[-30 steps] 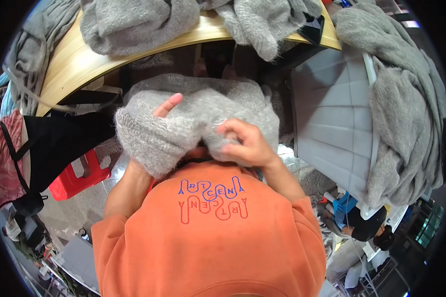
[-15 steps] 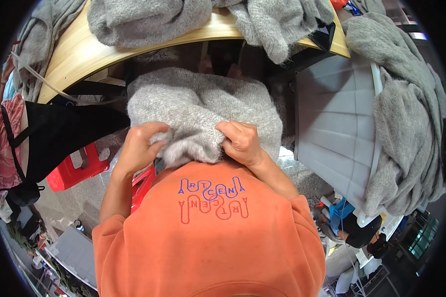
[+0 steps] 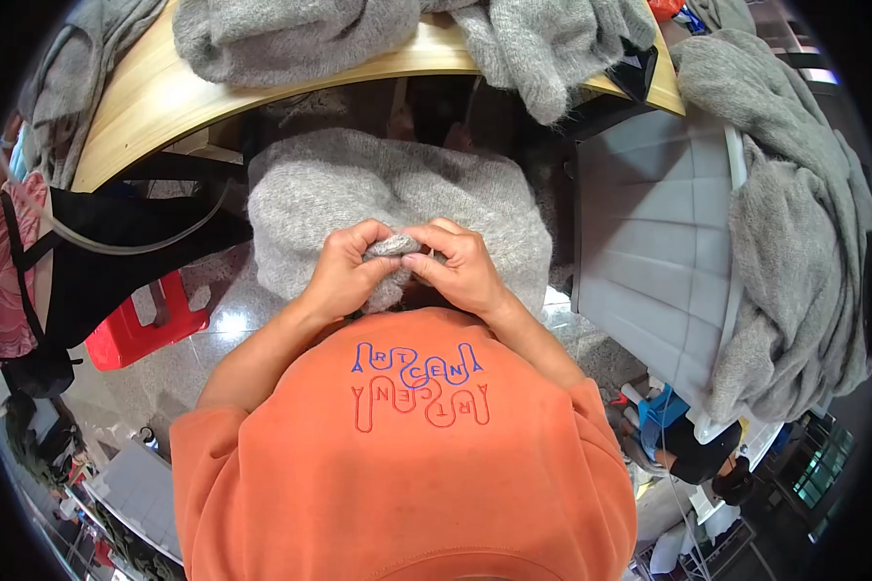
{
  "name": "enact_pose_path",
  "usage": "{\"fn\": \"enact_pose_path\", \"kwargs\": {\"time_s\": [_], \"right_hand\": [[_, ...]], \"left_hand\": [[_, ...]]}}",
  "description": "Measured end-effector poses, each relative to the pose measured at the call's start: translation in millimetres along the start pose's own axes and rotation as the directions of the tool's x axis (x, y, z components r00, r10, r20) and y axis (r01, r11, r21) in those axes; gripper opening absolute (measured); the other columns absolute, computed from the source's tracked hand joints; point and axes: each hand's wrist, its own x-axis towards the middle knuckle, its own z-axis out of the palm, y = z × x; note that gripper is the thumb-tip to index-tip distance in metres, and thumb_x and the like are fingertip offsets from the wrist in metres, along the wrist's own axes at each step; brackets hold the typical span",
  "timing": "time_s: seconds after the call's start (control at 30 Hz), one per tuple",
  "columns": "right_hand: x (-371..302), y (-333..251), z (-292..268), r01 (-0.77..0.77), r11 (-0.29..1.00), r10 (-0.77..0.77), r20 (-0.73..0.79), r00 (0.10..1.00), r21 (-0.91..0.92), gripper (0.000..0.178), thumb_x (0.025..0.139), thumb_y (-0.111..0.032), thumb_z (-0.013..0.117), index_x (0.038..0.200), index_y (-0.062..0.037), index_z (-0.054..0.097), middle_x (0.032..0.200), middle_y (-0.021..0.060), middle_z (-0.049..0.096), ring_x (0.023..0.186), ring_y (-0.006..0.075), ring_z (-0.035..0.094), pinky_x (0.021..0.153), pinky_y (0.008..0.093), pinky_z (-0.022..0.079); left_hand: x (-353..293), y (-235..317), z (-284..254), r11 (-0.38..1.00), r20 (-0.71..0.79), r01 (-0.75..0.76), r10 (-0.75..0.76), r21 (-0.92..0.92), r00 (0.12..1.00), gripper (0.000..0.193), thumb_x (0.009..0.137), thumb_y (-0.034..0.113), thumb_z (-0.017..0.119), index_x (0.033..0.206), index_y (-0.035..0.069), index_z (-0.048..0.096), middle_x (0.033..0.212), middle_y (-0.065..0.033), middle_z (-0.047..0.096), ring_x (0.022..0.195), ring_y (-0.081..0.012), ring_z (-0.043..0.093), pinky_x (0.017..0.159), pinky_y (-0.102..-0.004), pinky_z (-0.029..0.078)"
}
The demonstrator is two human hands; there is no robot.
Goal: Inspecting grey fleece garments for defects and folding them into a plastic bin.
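Note:
A fuzzy grey knit garment (image 3: 320,194) lies bunched across my lap, below the table edge. Close together at its near side, my left hand (image 3: 344,269) and my right hand (image 3: 455,266) pinch a small rolled fold of the knit between thumbs and fingers. The fold shows as a grey lump between the two sets of fingertips. Whether it is a cuff, hem or seam I cannot tell. The rest of the garment spreads away from my hands, and its lower part is hidden by my forearms and orange top.
Grey knits (image 3: 291,44) lie on the curved wooden table (image 3: 131,126) ahead. At right stands a grey plastic bin (image 3: 654,223) with more grey knitwear (image 3: 785,223) over its rim. A red stool (image 3: 150,324) and black cloth (image 3: 136,252) are at left. Another person (image 3: 693,450) is at lower right.
My hands have come together at the middle, my left hand moving right. The near part of the knit, spread between them before, is now gathered into a small fold.

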Motion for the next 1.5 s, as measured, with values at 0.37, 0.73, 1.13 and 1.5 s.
{"fn": "enact_pose_path", "kwargs": {"time_s": [0.37, 0.73, 1.13, 1.5], "right_hand": [[-3.7, 10.6, 11.0, 0.002, 0.994, 0.006, -0.069, 0.998, 0.108, 0.004, 0.071, 0.002, 0.056, 0.075, 0.0032, 0.056, 0.068, 0.0049, 0.05, 0.059, 0.011, 0.048, 0.051, 0.0254, 0.039], [-27.0, 26.8, -26.9, -0.212, 0.835, 0.419, 0.336, 0.844, -0.508, 0.023, 0.063, -0.011, 0.063, 0.082, 0.0008, 0.059, 0.072, 0.0203, 0.059, 0.073, 0.0375, 0.057, 0.066, 0.0429, 0.045], [-4.7, -16.1, -8.3, 0.567, 0.776, -0.535, 0.187, 0.824, -0.278, 0.02, 0.059, 0.001, 0.058, 0.079, -0.0022, 0.058, 0.07, 0.0067, 0.053, 0.058, 0.0211, 0.052, 0.051, 0.0305, 0.041], [-7.2, -5.6, 4.4, 0.509, 0.779, -0.536, 0.033, 0.843, -0.366, 0.013, 0.062, -0.004, 0.055, 0.075, -0.0043, 0.053, 0.065, 0.0037, 0.048, 0.055, 0.0188, 0.05, 0.05, 0.0304, 0.039]], "left_hand": [[-1.3, -3.8, 7.0, 0.957, 0.129, 0.157, -0.128, -0.244, 0.983, 0.007, 0.074, -0.001, 0.059, 0.081, -0.002, 0.06, 0.074, -0.0009, 0.06, 0.069, -0.0045, 0.051, 0.061, -0.0211, 0.043], [7.3, -12.2, -30.6, 0.906, -0.087, 0.07, -0.117, -0.418, 0.989, 0.007, 0.076, 0.003, 0.058, 0.082, 0.001, 0.061, 0.075, -0.0022, 0.061, 0.066, -0.0059, 0.055, 0.059, -0.0218, 0.045], [2.8, 0.2, 4.7, 0.888, 0.031, 0.177, -0.182, -0.424, 0.983, 0.005, 0.078, 0.005, 0.06, 0.073, 0.003, 0.06, 0.066, 0.0045, 0.055, 0.058, -0.0014, 0.044, 0.052, -0.0185, 0.036], [3.9, -14.4, 6.5, 0.896, 0.068, 0.224, -0.215, -0.384, 0.974, 0.022, 0.081, 0.011, 0.059, 0.06, 0.006, 0.054, 0.057, 0.0086, 0.044, 0.054, -0.0002, 0.033, 0.046, -0.0192, 0.026]]}}
